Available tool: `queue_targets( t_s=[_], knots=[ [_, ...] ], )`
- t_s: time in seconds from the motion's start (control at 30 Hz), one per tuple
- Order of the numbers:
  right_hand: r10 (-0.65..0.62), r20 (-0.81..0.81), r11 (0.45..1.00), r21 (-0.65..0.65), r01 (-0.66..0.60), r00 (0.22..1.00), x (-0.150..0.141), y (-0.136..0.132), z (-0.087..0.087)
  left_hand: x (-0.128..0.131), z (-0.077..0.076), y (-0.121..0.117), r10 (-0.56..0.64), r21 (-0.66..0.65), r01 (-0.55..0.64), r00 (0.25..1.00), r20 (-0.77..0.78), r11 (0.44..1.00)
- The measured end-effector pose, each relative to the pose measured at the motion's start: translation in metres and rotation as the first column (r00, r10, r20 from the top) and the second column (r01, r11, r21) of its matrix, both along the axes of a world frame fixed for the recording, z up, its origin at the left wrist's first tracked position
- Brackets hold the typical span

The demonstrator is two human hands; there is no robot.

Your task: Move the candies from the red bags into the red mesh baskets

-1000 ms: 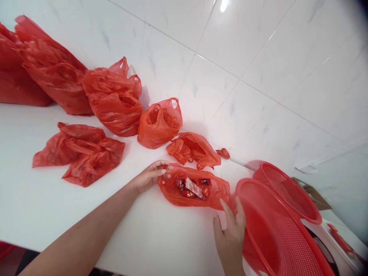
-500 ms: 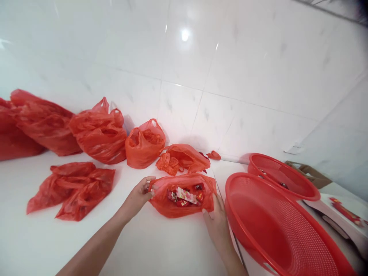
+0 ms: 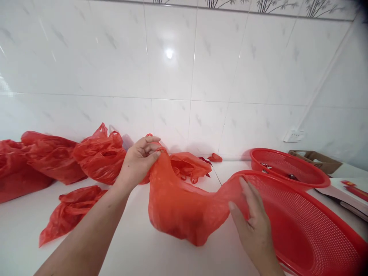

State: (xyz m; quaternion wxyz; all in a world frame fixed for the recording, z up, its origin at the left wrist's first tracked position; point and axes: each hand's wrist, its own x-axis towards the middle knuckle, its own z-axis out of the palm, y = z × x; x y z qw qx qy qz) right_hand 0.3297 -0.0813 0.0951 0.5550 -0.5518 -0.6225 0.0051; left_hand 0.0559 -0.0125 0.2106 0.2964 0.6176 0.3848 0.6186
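Observation:
My left hand (image 3: 139, 159) pinches the rim of a red plastic bag (image 3: 178, 203) and holds it up off the white counter (image 3: 138, 245). My right hand (image 3: 253, 226) grips the bag's other edge beside the rim of a large red mesh basket (image 3: 301, 226). The bag sags between my hands, and its contents are hidden inside it.
Several more red plastic bags (image 3: 99, 157) lie along the tiled wall to the left, with a flattened one (image 3: 69, 211) in front. A second red mesh basket (image 3: 287, 168) sits behind the first. A cardboard box (image 3: 316, 159) and a wall socket (image 3: 293, 136) are at the right.
Both hands have lifted the bag off the counter, the left higher. The wrapped sweets seen inside it earlier are no longer visible. The camera has tilted up toward the wall.

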Motion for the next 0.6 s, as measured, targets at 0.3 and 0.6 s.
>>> queue_targets(
  t_s=[0.3,0.6],
  knots=[
    [0.092,0.013,0.973,0.212,-0.093,0.996,-0.007,-0.006,0.02,-0.019,0.001,-0.032,0.283,0.156,-0.282,0.959,0.011,0.947],
    [0.213,-0.293,0.961,-0.108,-0.253,0.932,-0.01,0.007,-0.079,-0.099,-0.127,-0.061,0.164,-0.131,-0.202,0.953,-0.255,0.971]
  ],
)
